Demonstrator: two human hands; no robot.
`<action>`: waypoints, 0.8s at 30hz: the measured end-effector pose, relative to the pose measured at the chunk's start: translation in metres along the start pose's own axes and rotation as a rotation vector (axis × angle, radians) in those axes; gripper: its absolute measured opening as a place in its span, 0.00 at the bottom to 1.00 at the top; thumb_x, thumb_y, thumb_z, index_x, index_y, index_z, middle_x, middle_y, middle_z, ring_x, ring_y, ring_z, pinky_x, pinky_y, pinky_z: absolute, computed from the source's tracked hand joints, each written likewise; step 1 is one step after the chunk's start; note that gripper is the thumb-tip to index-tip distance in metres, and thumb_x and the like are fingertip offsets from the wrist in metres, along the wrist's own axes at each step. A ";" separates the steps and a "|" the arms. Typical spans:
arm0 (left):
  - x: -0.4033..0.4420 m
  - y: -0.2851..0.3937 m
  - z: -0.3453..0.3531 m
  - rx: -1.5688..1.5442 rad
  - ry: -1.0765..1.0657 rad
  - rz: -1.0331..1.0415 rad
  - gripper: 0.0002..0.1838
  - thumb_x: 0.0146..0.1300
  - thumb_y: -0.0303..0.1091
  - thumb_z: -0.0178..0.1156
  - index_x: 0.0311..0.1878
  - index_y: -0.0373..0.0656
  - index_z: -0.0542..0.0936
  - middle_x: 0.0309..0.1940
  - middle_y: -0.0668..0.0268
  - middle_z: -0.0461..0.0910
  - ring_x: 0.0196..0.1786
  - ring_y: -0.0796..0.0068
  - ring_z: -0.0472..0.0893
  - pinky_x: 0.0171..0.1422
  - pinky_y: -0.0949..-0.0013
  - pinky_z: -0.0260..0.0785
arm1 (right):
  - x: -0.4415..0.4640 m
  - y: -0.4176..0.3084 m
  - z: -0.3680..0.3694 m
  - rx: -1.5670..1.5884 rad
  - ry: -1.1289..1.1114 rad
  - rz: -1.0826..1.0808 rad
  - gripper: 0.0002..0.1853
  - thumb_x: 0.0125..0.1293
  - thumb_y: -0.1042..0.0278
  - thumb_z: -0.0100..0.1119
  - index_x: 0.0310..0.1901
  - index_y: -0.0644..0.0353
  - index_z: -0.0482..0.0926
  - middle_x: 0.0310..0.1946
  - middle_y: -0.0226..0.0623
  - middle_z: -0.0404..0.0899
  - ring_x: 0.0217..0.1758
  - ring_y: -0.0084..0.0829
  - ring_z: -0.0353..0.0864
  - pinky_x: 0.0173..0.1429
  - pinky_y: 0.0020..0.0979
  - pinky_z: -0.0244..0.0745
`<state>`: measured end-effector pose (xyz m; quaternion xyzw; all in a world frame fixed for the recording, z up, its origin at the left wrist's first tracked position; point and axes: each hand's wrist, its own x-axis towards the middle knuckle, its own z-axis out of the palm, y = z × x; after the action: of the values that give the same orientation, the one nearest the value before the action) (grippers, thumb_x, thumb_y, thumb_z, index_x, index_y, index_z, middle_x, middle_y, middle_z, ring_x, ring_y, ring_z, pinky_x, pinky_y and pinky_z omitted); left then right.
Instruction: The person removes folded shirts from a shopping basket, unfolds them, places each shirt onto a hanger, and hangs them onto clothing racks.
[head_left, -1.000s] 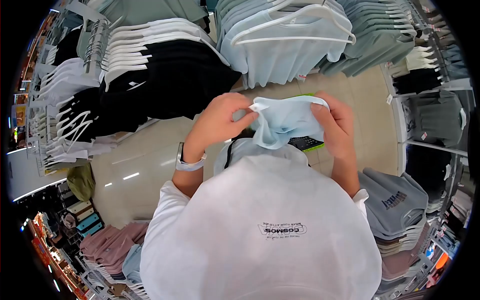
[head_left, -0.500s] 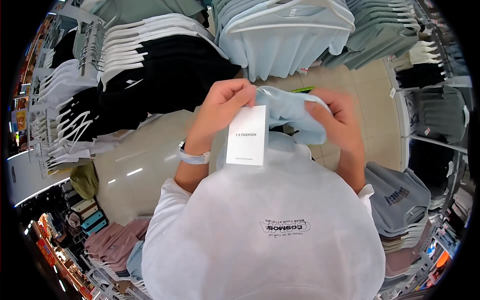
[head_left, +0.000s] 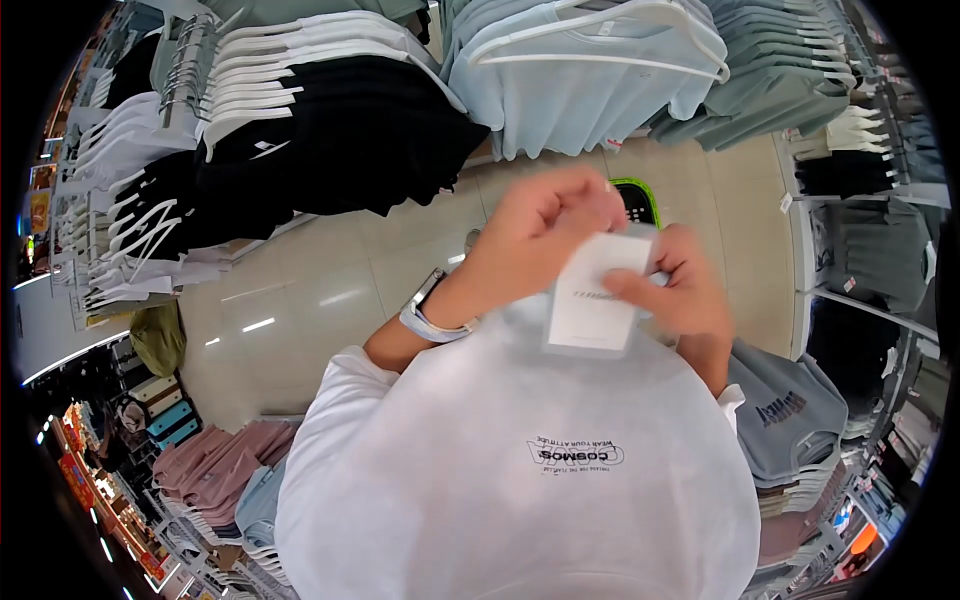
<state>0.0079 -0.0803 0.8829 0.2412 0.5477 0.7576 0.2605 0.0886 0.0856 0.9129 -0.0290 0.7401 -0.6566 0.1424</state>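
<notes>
A white paper tag (head_left: 596, 305) with small print hangs in front of my chest, slightly blurred. My right hand (head_left: 685, 290) pinches its upper right part, thumb across the front. My left hand (head_left: 540, 235) is closed at the tag's top edge, its fingertips smeared by motion; what they grip is too blurred to make out. A little light blue fabric (head_left: 522, 318) shows below my left hand, left of the tag. The rest of that fabric is hidden. A watch is on my left wrist.
Black shirts (head_left: 350, 130) on white hangers are at the upper left. Light blue shirts (head_left: 570, 95) hang ahead, with grey-green ones (head_left: 770, 105) to their right. A grey printed shirt (head_left: 785, 410) hangs at the right, pink garments (head_left: 215, 470) at the lower left. A green-edged dark object (head_left: 637, 200) is beyond my hands.
The tag came into view and moved right. My left hand moved right, beside my right hand, which now pinches the tag instead of the light blue fabric. Most of the fabric has dropped from view.
</notes>
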 end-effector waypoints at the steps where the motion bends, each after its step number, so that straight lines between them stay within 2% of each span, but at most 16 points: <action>1: 0.001 -0.004 -0.001 -0.201 0.039 0.028 0.10 0.63 0.34 0.55 0.42 0.37 0.73 0.32 0.67 0.77 0.27 0.83 0.73 0.30 0.81 0.63 | -0.002 0.001 -0.003 0.109 0.095 0.008 0.06 0.55 0.73 0.63 0.30 0.68 0.81 0.25 0.32 0.81 0.27 0.17 0.75 0.32 0.21 0.68; 2: 0.002 -0.008 -0.009 -0.202 0.039 0.025 0.10 0.63 0.34 0.55 0.42 0.37 0.73 0.32 0.67 0.77 0.27 0.83 0.73 0.30 0.81 0.63 | -0.005 0.002 -0.007 0.216 0.191 0.015 0.05 0.55 0.74 0.63 0.31 0.68 0.81 0.26 0.32 0.81 0.28 0.17 0.76 0.31 0.21 0.68; 4: 0.004 -0.022 -0.034 -0.229 0.027 -0.022 0.18 0.60 0.35 0.59 0.51 0.39 0.70 0.38 0.65 0.77 0.34 0.77 0.76 0.39 0.76 0.68 | -0.008 0.007 -0.018 0.302 0.198 -0.013 0.05 0.56 0.74 0.63 0.32 0.67 0.81 0.27 0.33 0.81 0.29 0.17 0.77 0.31 0.21 0.68; 5: 0.006 -0.036 -0.038 -0.229 0.025 -0.023 0.18 0.60 0.35 0.59 0.51 0.39 0.70 0.38 0.65 0.77 0.34 0.77 0.76 0.39 0.76 0.68 | -0.009 0.010 -0.023 0.386 0.205 -0.043 0.06 0.56 0.74 0.63 0.33 0.67 0.80 0.28 0.33 0.81 0.29 0.17 0.77 0.31 0.21 0.68; 7: 0.010 -0.073 -0.042 0.421 0.067 0.201 0.21 0.57 0.32 0.61 0.53 0.39 0.69 0.38 0.65 0.77 0.40 0.75 0.76 0.45 0.73 0.69 | -0.012 0.013 -0.026 0.405 0.202 -0.088 0.07 0.58 0.73 0.62 0.35 0.67 0.79 0.29 0.34 0.81 0.29 0.17 0.76 0.31 0.20 0.67; 8: 0.012 -0.086 -0.040 0.495 0.068 0.270 0.24 0.53 0.35 0.65 0.52 0.40 0.70 0.36 0.66 0.75 0.36 0.76 0.75 0.40 0.71 0.68 | -0.013 0.014 -0.026 0.463 0.187 -0.128 0.07 0.58 0.72 0.61 0.35 0.67 0.79 0.29 0.34 0.81 0.29 0.17 0.76 0.30 0.20 0.67; 9: 0.011 -0.095 -0.034 0.494 0.069 0.269 0.24 0.53 0.35 0.65 0.52 0.40 0.70 0.36 0.66 0.75 0.36 0.76 0.75 0.40 0.71 0.68 | -0.013 0.014 -0.026 0.521 0.169 -0.167 0.08 0.58 0.71 0.61 0.35 0.68 0.79 0.29 0.34 0.81 0.28 0.16 0.75 0.30 0.20 0.67; 11: 0.007 -0.105 -0.022 0.370 -0.097 -0.079 0.18 0.51 0.31 0.64 0.45 0.41 0.74 0.32 0.67 0.76 0.34 0.76 0.75 0.39 0.72 0.68 | -0.014 0.012 -0.021 0.548 0.188 -0.189 0.09 0.58 0.70 0.61 0.35 0.68 0.78 0.29 0.35 0.81 0.28 0.17 0.75 0.30 0.20 0.67; 15: 0.015 -0.128 -0.027 0.455 -0.188 -0.155 0.09 0.51 0.27 0.61 0.37 0.39 0.76 0.26 0.70 0.74 0.31 0.79 0.74 0.37 0.75 0.67 | -0.020 0.019 -0.023 0.560 0.272 -0.236 0.10 0.59 0.68 0.61 0.36 0.67 0.77 0.30 0.36 0.81 0.29 0.18 0.77 0.32 0.20 0.68; 16: 0.018 -0.127 -0.032 0.343 -0.160 -0.175 0.06 0.51 0.24 0.57 0.34 0.38 0.75 0.25 0.71 0.74 0.29 0.82 0.73 0.34 0.77 0.65 | -0.023 0.025 -0.027 0.557 0.276 -0.237 0.10 0.59 0.68 0.61 0.36 0.67 0.77 0.30 0.36 0.81 0.29 0.18 0.77 0.32 0.20 0.68; 17: 0.019 -0.125 -0.035 0.229 -0.134 -0.196 0.04 0.52 0.22 0.53 0.31 0.37 0.75 0.23 0.72 0.74 0.27 0.86 0.72 0.30 0.79 0.63 | -0.027 0.032 -0.030 0.518 0.375 -0.227 0.14 0.59 0.63 0.62 0.38 0.67 0.76 0.33 0.37 0.80 0.31 0.21 0.78 0.35 0.21 0.70; 18: 0.017 -0.120 -0.042 0.097 -0.109 -0.456 0.05 0.49 0.19 0.48 0.27 0.37 0.73 0.23 0.74 0.72 0.25 0.88 0.69 0.28 0.81 0.59 | -0.030 0.036 -0.032 0.479 0.473 -0.217 0.19 0.59 0.58 0.63 0.41 0.67 0.74 0.35 0.38 0.80 0.34 0.23 0.79 0.38 0.23 0.72; 19: 0.016 -0.112 -0.045 0.096 -0.115 -0.459 0.05 0.49 0.19 0.48 0.27 0.37 0.73 0.23 0.74 0.72 0.25 0.88 0.69 0.28 0.81 0.59 | -0.032 0.037 -0.035 0.479 0.480 -0.215 0.19 0.59 0.58 0.63 0.41 0.67 0.74 0.35 0.38 0.80 0.34 0.23 0.79 0.38 0.23 0.72; 21: 0.015 -0.102 -0.049 -0.421 -0.098 -0.537 0.04 0.47 0.19 0.48 0.26 0.38 0.72 0.22 0.75 0.71 0.24 0.88 0.67 0.26 0.83 0.55 | -0.031 0.039 -0.039 0.448 0.575 -0.180 0.17 0.61 0.60 0.62 0.42 0.66 0.75 0.37 0.36 0.80 0.36 0.22 0.79 0.40 0.24 0.73; 23: 0.015 -0.084 -0.044 -0.446 -0.146 -0.524 0.06 0.46 0.18 0.48 0.28 0.37 0.72 0.24 0.73 0.73 0.25 0.88 0.68 0.27 0.82 0.57 | -0.032 0.041 -0.042 0.415 0.619 -0.171 0.15 0.61 0.62 0.61 0.42 0.66 0.75 0.36 0.36 0.80 0.36 0.21 0.79 0.40 0.23 0.73; 24: 0.014 -0.073 -0.042 -0.365 -0.161 -0.549 0.04 0.49 0.20 0.50 0.29 0.37 0.73 0.25 0.72 0.73 0.26 0.88 0.68 0.27 0.81 0.57 | -0.033 0.041 -0.044 0.381 0.655 -0.163 0.14 0.62 0.64 0.61 0.42 0.66 0.76 0.36 0.35 0.80 0.35 0.20 0.79 0.40 0.23 0.73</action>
<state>-0.0203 -0.0814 0.8027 0.0931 0.4252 0.7234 0.5359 0.1149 0.1409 0.8825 0.1503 0.6064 -0.7660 -0.1514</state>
